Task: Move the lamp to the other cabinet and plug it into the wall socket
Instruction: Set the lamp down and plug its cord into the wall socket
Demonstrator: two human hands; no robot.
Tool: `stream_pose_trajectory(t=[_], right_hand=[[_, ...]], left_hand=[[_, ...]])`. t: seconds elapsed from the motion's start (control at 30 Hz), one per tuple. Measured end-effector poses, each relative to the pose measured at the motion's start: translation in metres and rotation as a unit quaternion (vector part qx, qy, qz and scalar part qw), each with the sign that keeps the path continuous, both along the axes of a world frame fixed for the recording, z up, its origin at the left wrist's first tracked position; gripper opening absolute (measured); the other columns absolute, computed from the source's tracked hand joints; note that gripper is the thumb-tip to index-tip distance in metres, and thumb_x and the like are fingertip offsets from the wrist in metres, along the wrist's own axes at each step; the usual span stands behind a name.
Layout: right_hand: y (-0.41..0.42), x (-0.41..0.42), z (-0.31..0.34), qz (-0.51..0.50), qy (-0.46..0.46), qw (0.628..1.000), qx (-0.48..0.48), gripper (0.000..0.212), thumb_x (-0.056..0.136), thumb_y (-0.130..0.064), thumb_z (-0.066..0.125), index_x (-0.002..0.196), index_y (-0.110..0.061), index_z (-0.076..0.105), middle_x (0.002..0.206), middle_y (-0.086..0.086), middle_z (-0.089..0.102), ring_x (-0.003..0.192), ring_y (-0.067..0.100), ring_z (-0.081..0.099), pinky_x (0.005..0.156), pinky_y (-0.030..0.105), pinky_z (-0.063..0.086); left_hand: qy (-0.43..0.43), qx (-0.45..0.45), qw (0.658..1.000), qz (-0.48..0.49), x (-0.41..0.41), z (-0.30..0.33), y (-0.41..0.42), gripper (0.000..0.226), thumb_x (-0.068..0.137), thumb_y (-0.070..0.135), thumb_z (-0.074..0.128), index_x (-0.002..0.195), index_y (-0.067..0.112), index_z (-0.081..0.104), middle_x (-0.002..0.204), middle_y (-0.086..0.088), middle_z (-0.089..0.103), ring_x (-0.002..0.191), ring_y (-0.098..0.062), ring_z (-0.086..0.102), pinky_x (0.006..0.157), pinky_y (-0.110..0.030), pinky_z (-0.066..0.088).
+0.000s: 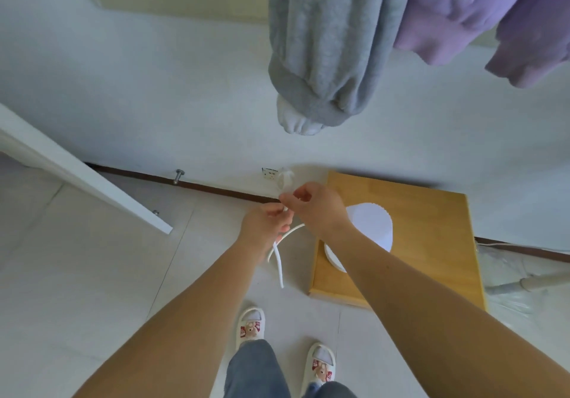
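White wall and pale floor tiles (92, 274) take up most of the view, with grey and purple garments (324, 42) hung overhead. Below them the wooden cabinet (431, 228) is set against the wall, and the white lamp (374, 224) is already stood on its top, close to the wall socket (269, 174) low on the wall (a placement that seems chosen so the lead can reach). The white cord (279, 258) is held up off the floor between both hands, probably to be untangled or fed toward the socket. The left hand (265, 224) is closed on the cord; the right hand (311, 206) is pinched on its end, though the plug itself cannot be made out.
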State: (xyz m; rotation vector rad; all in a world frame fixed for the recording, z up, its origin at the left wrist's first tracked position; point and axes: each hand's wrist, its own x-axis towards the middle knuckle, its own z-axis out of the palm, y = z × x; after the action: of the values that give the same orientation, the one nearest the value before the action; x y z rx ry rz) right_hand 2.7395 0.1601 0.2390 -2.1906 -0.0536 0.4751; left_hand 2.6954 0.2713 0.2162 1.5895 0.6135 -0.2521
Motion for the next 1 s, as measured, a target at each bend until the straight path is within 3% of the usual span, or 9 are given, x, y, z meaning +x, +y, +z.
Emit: stream_pose_trajectory(t=[0.13, 0.23, 0.33, 0.4, 0.47, 0.57, 0.7, 0.83, 1.0], right_hand=[[0.028, 0.005, -0.006, 0.004, -0.023, 0.996, -0.087, 0.032, 0.08, -0.052, 0.056, 0.074, -0.021, 0.054, 0.066, -0.007, 0.056, 0.062, 0.014, 0.054, 0.052, 0.026, 0.038], [0.052, 0.017, -0.012, 0.012, -0.03, 0.987, -0.159, 0.033, 0.083, -0.049, 0.05, 0.062, -0.024, 0.045, 0.059, -0.007, 0.051, 0.06, 0.016, 0.052, 0.047, 0.024, 0.032], [0.082, 0.033, -0.023, -0.015, -0.029, 0.978, -0.204, 0.033, 0.086, -0.046, 0.044, 0.069, -0.019, 0.05, 0.061, -0.004, 0.05, 0.062, 0.019, 0.052, 0.046, 0.025, 0.028], [0.104, 0.042, -0.029, -0.042, -0.016, 0.973, -0.226, 0.035, 0.089, -0.045, 0.04, 0.073, -0.017, 0.054, 0.063, -0.002, 0.052, 0.062, 0.019, 0.052, 0.045, 0.025, 0.027], [0.131, 0.053, -0.036, -0.085, 0.009, 0.969, -0.231, 0.037, 0.091, -0.044, 0.036, 0.076, -0.017, 0.057, 0.062, -0.002, 0.052, 0.064, 0.019, 0.054, 0.048, 0.026, 0.031], [0.164, 0.066, -0.045, -0.128, 0.029, 0.968, -0.212, 0.04, 0.093, -0.043, 0.032, 0.077, -0.016, 0.057, 0.063, -0.001, 0.056, 0.068, 0.023, 0.059, 0.057, 0.03, 0.042], [0.193, 0.08, -0.071, -0.156, 0.044, 0.971, -0.178, 0.048, 0.094, -0.044, 0.026, 0.068, -0.014, 0.053, 0.072, 0.005, 0.066, 0.069, 0.026, 0.06, 0.06, 0.033, 0.045], [0.196, 0.093, -0.114, -0.166, 0.054, 0.965, -0.195, 0.046, 0.093, -0.041, 0.029, 0.072, -0.01, 0.057, 0.077, 0.007, 0.062, 0.074, 0.027, 0.059, 0.06, 0.033, 0.043], [0.199, 0.114, -0.196, -0.168, 0.073, 0.967, -0.175, 0.048, 0.096, -0.034, 0.023, 0.062, -0.013, 0.048, 0.055, 0.002, 0.053, 0.06, 0.025, 0.057, 0.051, 0.03, 0.037]], left_hand=[[0.005, 0.013, 0.999, -0.045, 0.007, -0.007, 0.026, 0.024, 0.083, 0.001, 0.058, 0.061, 0.01, 0.062, 0.06, -0.008, 0.057, 0.059, -0.018, 0.052, 0.055, -0.023, 0.043], [0.001, 0.038, 0.995, -0.097, 0.022, -0.014, 0.051, 0.03, 0.082, 0.0, 0.056, 0.055, 0.012, 0.057, 0.051, -0.002, 0.053, 0.047, -0.011, 0.048, 0.045, -0.015, 0.038], [-0.008, 0.061, 0.984, -0.167, 0.044, -0.02, 0.077, 0.029, 0.082, 0.0, 0.053, 0.055, 0.008, 0.052, 0.049, -0.002, 0.049, 0.037, -0.004, 0.043, 0.04, -0.011, 0.032], [-0.009, 0.058, 0.979, -0.197, 0.06, -0.025, 0.098, 0.028, 0.082, 0.0, 0.054, 0.055, 0.007, 0.052, 0.047, -0.001, 0.049, 0.041, -0.008, 0.045, 0.043, -0.014, 0.035], [0.006, 0.045, 0.972, -0.232, 0.078, -0.032, 0.124, 0.025, 0.081, 0.004, 0.055, 0.057, 0.007, 0.056, 0.046, -0.001, 0.051, 0.051, -0.019, 0.047, 0.054, -0.023, 0.04], [0.04, -0.008, 0.962, -0.269, 0.096, -0.041, 0.157, 0.022, 0.082, 0.01, 0.056, 0.06, 0.013, 0.059, 0.055, -0.005, 0.053, 0.056, -0.02, 0.047, 0.061, -0.03, 0.041], [0.042, -0.039, 0.953, -0.298, 0.119, -0.068, 0.19, 0.017, 0.086, 0.01, 0.054, 0.075, -0.001, 0.06, 0.055, 0.0, 0.049, 0.052, -0.013, 0.044, 0.056, -0.022, 0.037], [0.015, 0.011, 0.955, -0.297, 0.131, -0.11, 0.197, 0.03, 0.086, 0.008, 0.053, 0.055, 0.011, 0.053, 0.043, 0.008, 0.044, 0.045, -0.007, 0.037, 0.047, -0.013, 0.03], [0.034, -0.04, 0.976, -0.21, 0.135, -0.193, 0.189, 0.014, 0.088, 0.004, 0.054, 0.077, 0.007, 0.063, 0.038, 0.01, 0.048, 0.039, -0.002, 0.042, 0.042, -0.008, 0.032]])
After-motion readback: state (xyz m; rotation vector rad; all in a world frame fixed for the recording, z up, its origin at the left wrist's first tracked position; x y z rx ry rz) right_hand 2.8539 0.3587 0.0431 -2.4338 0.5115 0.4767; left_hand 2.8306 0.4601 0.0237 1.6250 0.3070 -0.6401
